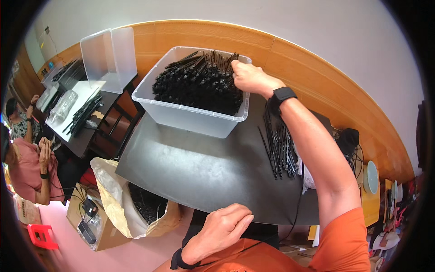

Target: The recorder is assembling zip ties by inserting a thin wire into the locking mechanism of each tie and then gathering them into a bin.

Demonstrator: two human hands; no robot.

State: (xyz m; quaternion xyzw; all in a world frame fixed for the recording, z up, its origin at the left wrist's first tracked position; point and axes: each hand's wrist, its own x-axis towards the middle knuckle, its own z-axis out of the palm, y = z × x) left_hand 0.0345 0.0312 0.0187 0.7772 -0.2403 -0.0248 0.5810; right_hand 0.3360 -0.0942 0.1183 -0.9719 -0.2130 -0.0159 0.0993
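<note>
A translucent plastic bin (190, 115) stands at the back of the dark table, heaped with thin black sticks (199, 86) that have knobby ends. My right hand (256, 78) reaches over the bin's right rim, its fingers closed on the end of a thin black stick at the back right corner; the fingertips are partly hidden. My left hand (225, 229) hovers at the table's near edge, its fingers curled together with nothing seen sticking out. A bundle of similar black sticks (278, 149) lies on the table to the right, partly behind my right forearm.
The dark table (181, 158) runs up to an orange wall panel. An open sack (108, 186) with dark pieces inside stands at the left front, beside a cardboard box (108, 235). Two people sit left, near another table holding sticks and an upright clear bin (108, 59). A red stool (42, 236) stands lower left.
</note>
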